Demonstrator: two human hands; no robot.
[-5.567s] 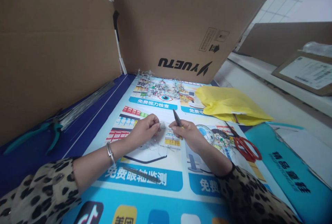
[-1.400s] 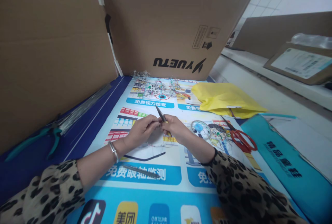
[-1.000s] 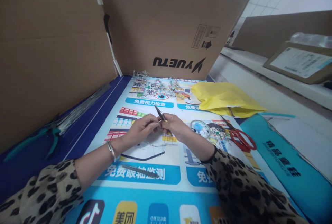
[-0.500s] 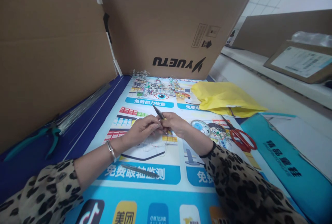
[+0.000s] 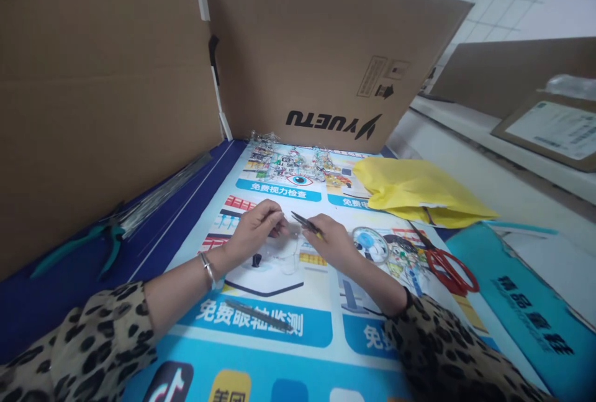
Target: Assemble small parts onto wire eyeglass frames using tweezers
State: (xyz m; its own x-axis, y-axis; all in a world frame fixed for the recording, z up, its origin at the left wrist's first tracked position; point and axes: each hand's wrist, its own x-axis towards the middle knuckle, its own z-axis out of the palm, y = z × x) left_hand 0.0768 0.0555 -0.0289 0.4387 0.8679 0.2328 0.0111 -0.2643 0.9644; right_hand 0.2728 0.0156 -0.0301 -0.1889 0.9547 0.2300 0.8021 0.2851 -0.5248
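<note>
My left hand (image 5: 255,232) is closed in a pinch on a small clear piece with thin wire trailing from it. My right hand (image 5: 332,243) grips small pliers (image 5: 305,223) with a yellow handle, their dark tips pointing left toward the left hand's fingertips. Both hands hover just above the printed blue poster (image 5: 279,327). Thin wire loops (image 5: 286,259) and a small dark bead (image 5: 256,260) lie on the poster beneath the hands. Both forearms wear leopard-print sleeves, and a metal bracelet sits on the left wrist.
Cardboard walls (image 5: 326,48) stand at the back and left. Teal pliers (image 5: 93,240) and a bundle of metal wires (image 5: 162,187) lie at left. A yellow bag (image 5: 419,187), red scissors (image 5: 447,259), a round clear container (image 5: 372,245) and a teal folder (image 5: 521,290) lie at right. Clear trinkets (image 5: 288,156) sit at the back.
The hands have drawn slightly apart and the pliers' tips have tilted down to point left. A small dark bead now shows on the poster under the left hand. The view has shifted.
</note>
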